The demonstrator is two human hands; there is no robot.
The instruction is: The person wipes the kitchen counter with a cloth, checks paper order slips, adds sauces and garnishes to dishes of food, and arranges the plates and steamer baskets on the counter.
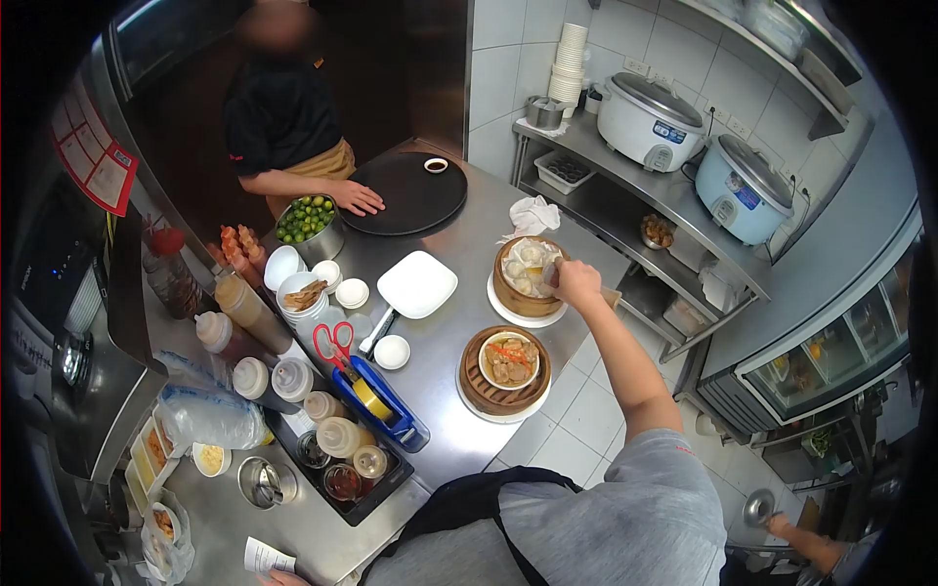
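At the right hand, a bamboo steamer of pale dumplings, set on a round plate on the steel worktop, just off the view's centre toward three o'clock. Right fingers bent inward over the steamer's three o'clock rim, a small greyish piece at the tips; cannot tell whether gripped or merely touched. Best to work from above with light fingertips, sparing the soft-looking skins, and to keep forearm pressure off the rim, so near the worktop's edge. Just beside, toward six o'clock, a second steamer with a filled bowl on top: better to lift the wrist well clear on the way back. Toward nine o'clock, a square white dish. Farther, toward seven, the left hand, partly cut off, fingers apparently grasping a paper slip; wiser to keep that dry. Toward ten, a co-worker's hand resting on a round black tray.
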